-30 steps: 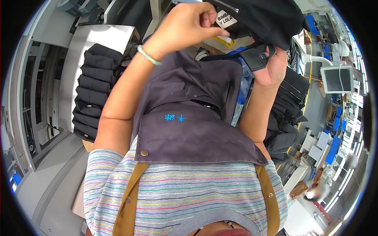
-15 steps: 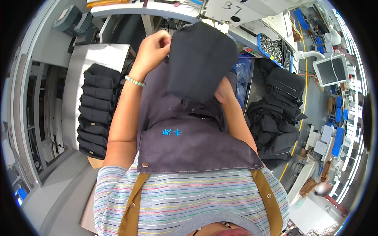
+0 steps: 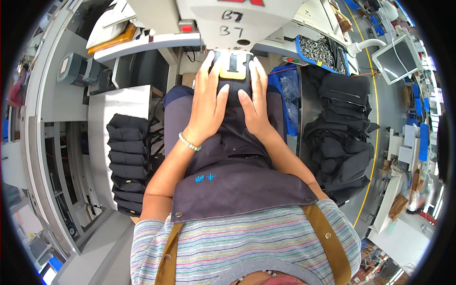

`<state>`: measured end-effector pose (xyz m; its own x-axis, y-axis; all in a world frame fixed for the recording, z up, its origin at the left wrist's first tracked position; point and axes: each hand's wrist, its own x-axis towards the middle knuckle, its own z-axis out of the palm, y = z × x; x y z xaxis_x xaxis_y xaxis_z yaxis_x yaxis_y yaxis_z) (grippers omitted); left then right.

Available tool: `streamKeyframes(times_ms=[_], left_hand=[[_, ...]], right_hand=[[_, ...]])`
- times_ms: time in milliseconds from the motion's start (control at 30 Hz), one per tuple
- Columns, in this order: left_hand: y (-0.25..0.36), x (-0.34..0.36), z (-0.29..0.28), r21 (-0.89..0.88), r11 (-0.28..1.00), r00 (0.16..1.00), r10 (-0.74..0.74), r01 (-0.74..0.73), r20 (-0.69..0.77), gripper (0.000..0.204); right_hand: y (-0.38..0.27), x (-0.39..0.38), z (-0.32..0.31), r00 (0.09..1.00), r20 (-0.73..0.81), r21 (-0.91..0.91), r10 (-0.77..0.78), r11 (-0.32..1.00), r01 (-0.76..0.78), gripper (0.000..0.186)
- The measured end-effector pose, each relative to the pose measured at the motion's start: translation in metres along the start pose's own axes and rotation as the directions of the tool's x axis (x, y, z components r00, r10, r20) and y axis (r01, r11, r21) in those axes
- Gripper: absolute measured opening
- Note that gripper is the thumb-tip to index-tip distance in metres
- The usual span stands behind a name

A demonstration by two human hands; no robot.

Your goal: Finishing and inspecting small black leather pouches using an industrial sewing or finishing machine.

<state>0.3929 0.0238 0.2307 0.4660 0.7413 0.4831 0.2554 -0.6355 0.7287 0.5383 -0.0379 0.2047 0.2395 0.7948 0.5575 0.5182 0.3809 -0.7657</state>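
Observation:
Under the head of a white sewing machine [image 3: 232,28] lies a black fabric piece [image 3: 230,97], directly in front of me. A yellow-edged metal clamp plate [image 3: 232,74] rests on top of it. My left hand [image 3: 207,102] lies along the left edge of the fabric, fingers stretched out flat. On the opposite edge my right hand [image 3: 255,102] rests the same way, fingers extended and thumb pointing inward. Both hands press on the fabric from above, and neither grips it. The far end of the fabric is hidden beneath the machine head.
On a metal table [image 3: 102,137] to the left stands a row of folded black fabric pieces [image 3: 128,159]. To the right is a loose heap of black garments [image 3: 339,137]. A blue-rimmed tray [image 3: 323,54] holds many small metal parts. A monitor [image 3: 398,56] hangs at the far right.
The fabric piece, held up between both hands before, now lies flat under the machine head. Both hands have moved inward and flattened onto it, and the view has shifted.

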Motion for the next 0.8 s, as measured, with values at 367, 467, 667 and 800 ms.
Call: streamKeyframes(times_ms=[367, 467, 667, 800], left_hand=[[0.018, 0.023, -0.006, 0.366, 0.926, 0.991, 0.042, -0.087, 0.129, 0.043], [0.021, 0.026, -0.004, 0.377, 0.923, 0.989, 0.018, -0.073, 0.147, 0.044], [0.023, 0.027, -0.003, 0.447, 0.891, 0.979, -0.01, -0.083, 0.202, 0.046], [0.023, 0.029, -0.001, 0.47, 0.877, 0.971, -0.013, -0.104, 0.24, 0.045]], right_hand=[[0.025, 0.038, 0.004, 0.871, -0.093, 0.571, 0.482, 0.743, -0.35, 0.023], [0.028, 0.044, 0.014, 0.837, -0.095, 0.64, 0.538, 0.677, -0.363, 0.016], [0.029, 0.047, 0.015, 0.823, -0.039, 0.677, 0.566, 0.621, -0.395, 0.009], [0.032, 0.049, 0.018, 0.801, -0.031, 0.683, 0.597, 0.598, -0.419, 0.008]])
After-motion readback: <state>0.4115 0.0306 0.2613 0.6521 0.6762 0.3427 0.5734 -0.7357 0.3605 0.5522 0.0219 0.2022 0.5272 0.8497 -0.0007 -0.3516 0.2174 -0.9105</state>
